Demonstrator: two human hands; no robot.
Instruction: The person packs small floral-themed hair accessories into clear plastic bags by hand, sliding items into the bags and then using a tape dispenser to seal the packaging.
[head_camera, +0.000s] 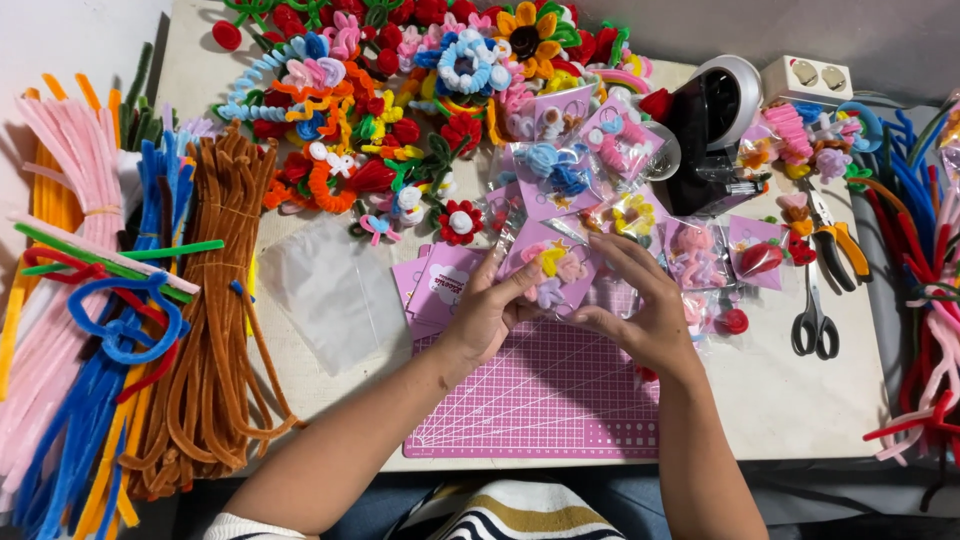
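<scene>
Above the pink cutting mat (540, 400), the left hand (487, 312) and right hand (640, 310) both pinch one clear packet with pink card (553, 265), its long axis lying between the two grips.

Both hands, left (487, 312) and right (645, 312), fingers seemingly pinched, close together.

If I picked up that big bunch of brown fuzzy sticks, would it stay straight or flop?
Probably flop. The brown fuzzy sticks are long and thin and already curve and curl at their lower ends on the table. They look light for such a fat bundle. The fuzz likely makes them grippy, and they lie flat, so rolling seems unlikely.
</scene>
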